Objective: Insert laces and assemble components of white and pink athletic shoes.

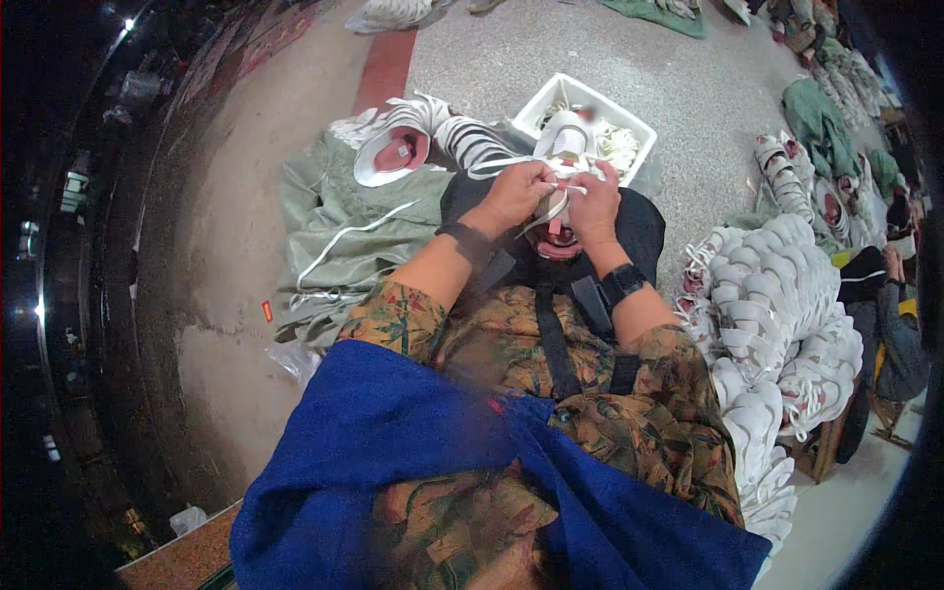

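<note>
A white shoe (pixel 565 136) with a pinkish-red lining rests over my lap, its toe pointing away from me. Both hands work at its laced front. My left hand (pixel 517 195) is closed, pinching the white shoelace (pixel 489 168) at the shoe's left side. Close by on the right, my right hand (pixel 596 206) also has its fingers pinched on the lace. The fingers hide part of the eyelets. Below them the shoe's heel opening (pixel 559 246) faces me.
Past the shoe stands a white tray (pixel 640 130) with bundled laces (pixel 618 147). To the left, nested white shoes (pixel 472 141) lie by a grey-green sack (pixel 344 236) with a loose lace on it. Stacks of white shoes (pixel 767 295) rise at my right. Another person sits at the far right.
</note>
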{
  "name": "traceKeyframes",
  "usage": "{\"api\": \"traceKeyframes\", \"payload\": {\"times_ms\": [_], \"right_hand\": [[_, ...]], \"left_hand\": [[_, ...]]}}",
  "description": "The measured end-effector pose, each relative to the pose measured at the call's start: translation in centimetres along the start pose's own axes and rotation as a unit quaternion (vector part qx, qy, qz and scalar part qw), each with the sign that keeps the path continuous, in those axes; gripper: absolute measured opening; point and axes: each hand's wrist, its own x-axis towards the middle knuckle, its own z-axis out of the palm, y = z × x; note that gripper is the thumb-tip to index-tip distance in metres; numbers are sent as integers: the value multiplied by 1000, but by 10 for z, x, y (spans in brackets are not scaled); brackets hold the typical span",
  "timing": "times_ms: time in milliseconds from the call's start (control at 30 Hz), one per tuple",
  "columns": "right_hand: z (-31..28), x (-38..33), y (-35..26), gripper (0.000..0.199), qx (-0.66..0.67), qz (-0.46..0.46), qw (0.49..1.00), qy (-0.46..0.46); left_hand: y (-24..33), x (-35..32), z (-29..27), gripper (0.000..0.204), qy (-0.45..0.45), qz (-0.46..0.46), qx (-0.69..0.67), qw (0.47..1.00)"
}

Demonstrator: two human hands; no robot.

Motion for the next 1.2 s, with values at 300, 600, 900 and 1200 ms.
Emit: {"api": "traceKeyframes", "payload": {"times_ms": [300,600,900,1200], "right_hand": [[-2,-4,5,13,117,22,992,-41],[-34,-12,-11,55,35,-121,986,-106],[-41,-19,-41,65,-224,-296,920,-124],[-18,-1,-25,26,-300,-299,901,-90]], "left_hand": [[3,-7,5,8,52,43,0,998],[7,-7,15,8,129,121,128,976],[1,-3,15,10,105,59,99,988],[-1,0,16,10,122,47,95,987]]}}
